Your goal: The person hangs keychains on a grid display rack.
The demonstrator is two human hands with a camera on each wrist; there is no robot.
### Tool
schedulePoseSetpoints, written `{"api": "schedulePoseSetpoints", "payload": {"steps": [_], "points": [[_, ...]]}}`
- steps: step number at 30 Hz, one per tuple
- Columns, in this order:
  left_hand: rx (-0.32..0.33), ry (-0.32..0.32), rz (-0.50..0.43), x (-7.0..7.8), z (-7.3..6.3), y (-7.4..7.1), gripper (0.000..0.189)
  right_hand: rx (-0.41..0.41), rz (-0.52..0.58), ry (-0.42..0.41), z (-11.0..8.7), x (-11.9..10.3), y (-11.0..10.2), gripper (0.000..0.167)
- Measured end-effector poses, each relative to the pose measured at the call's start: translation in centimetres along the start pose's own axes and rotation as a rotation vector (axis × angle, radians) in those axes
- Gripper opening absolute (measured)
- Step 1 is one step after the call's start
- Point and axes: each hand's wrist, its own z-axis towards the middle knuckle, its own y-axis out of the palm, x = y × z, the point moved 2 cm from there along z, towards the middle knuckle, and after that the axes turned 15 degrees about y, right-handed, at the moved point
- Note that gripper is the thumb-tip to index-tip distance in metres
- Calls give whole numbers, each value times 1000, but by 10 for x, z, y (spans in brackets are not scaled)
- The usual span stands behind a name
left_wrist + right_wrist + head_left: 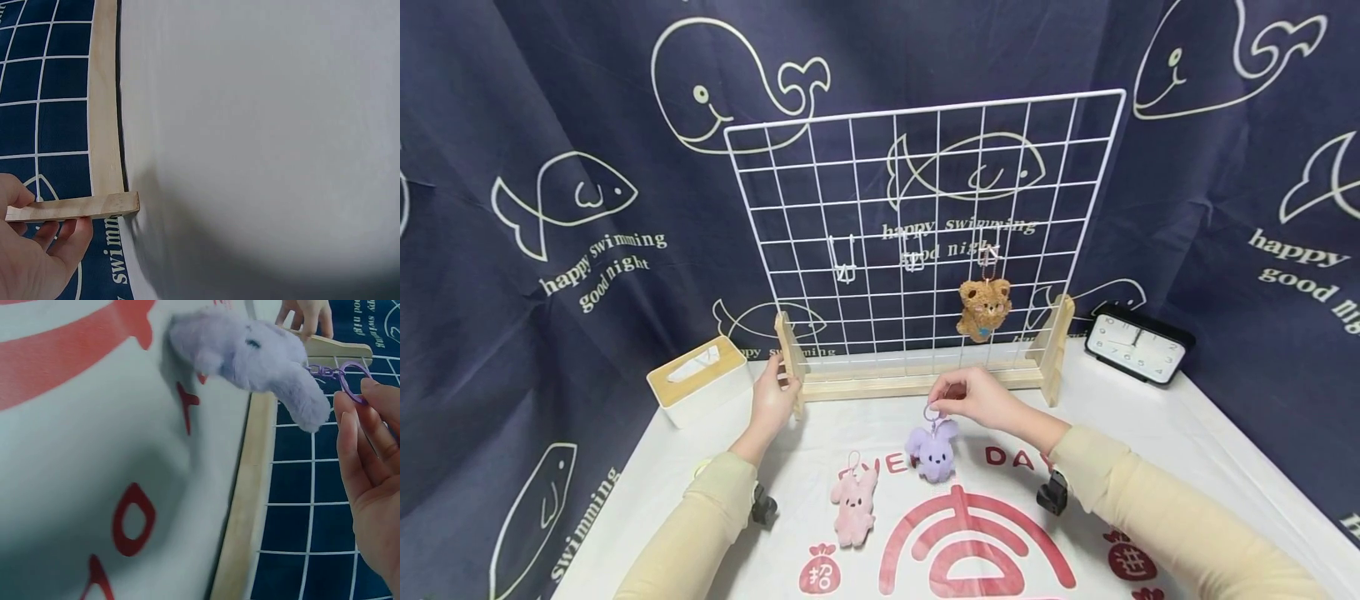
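My right hand (973, 398) pinches the purple ring (354, 381) of a purple plush bunny keychain (936, 452), which dangles below my fingers just above the table. With my left hand (773, 392) I grip the left wooden foot (81, 206) of a white wire grid rack (925, 107), thumb on one side and fingers on the other. A brown plush bear keychain (985, 310) hangs from the right hook (989, 255) on the grid. Two more white hooks, the left one (846, 271) and the middle one (913, 262), hold nothing. A pink plush bunny keychain (853, 507) lies on the table.
A tissue box (700, 379) with a wooden lid stands left of the rack. To the right sits a black-framed clock (1138, 343). The white tablecloth (805, 450) bears red prints, and a dark blue curtain (587, 75) with fish drawings hangs behind.
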Motion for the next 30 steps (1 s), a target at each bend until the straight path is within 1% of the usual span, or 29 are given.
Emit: {"api": "schedulePoseSetpoints", "payload": {"steps": [3,6,9,12,16,17,19,25,28,30], "points": [[-5,-9,8,-1,0,0,57,0,6,8,2,-6,-3,2],[2,-2,9,-3,0,1,57,9,-4,7,4,-13,-5,6],[9,9,8,-3,0,1,57,29,-24,-7,7,-19,-8,6],[10,8,9,-3,0,1,56,54,-28,-7,5,-38,-10,4],[8,3,12,-3,0,2,56,93,-17,-5,9,-44,-10,3],[9,6,13,-3,0,2,56,104,-16,-9,11,-41,-11,3],[9,10,16,-3,0,2,56,128,-14,-26,17,-35,-11,3],[7,12,22,-3,0,2,55,206,-21,-120,20,-45,-18,4],[3,8,21,-4,0,1,55,240,-20,-149,22,-50,-21,4],[3,13,21,-4,0,1,54,261,-21,-153,23,-54,-23,5]]}}
